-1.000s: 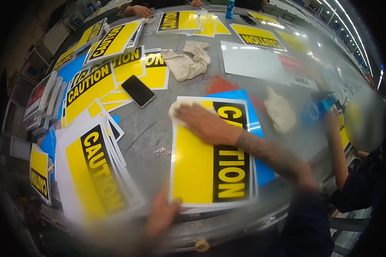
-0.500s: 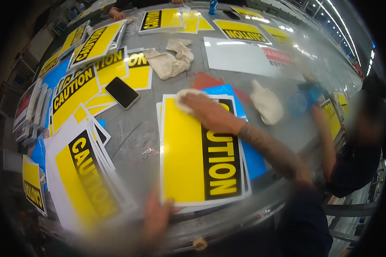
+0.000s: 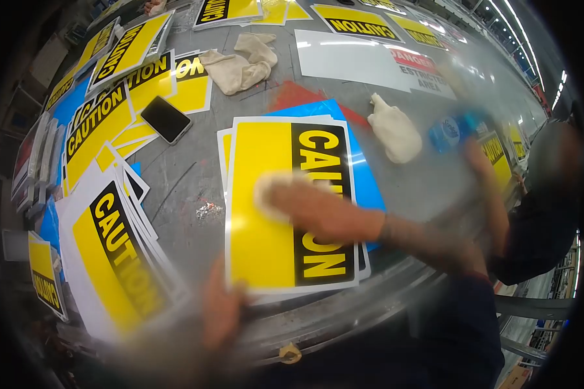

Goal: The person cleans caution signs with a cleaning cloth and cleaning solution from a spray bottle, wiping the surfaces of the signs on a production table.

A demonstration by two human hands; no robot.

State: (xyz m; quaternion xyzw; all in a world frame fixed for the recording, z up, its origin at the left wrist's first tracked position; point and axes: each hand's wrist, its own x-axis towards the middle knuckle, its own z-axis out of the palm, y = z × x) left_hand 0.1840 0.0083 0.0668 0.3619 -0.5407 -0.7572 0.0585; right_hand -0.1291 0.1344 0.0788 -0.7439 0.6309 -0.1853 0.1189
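A yellow CAUTION sign (image 3: 259, 253) lies on top of a stack near the table's front edge, its lettering on a black band at the right. My right hand (image 3: 318, 207) presses a cream cloth (image 3: 266, 194) onto the sign's middle, partly covering the letters. At the sign's lower left edge is my left hand (image 3: 222, 305), blurred, its fingers at the border. Blue sheets (image 3: 365, 188) show from under the stack on the right.
Stacked CAUTION signs (image 3: 120, 259) lie left, near a black phone (image 3: 166, 119). Cloths (image 3: 240, 63) (image 3: 396, 129) and a DANGER sign (image 3: 344, 61) lie farther back. At right, a co-worker's arm (image 3: 490, 194) reaches beside a blue bottle (image 3: 446, 134).
My right hand and the cloth have moved from the sign's upper edge down to its middle. The view has shifted, so the table's items appear higher and farther left.
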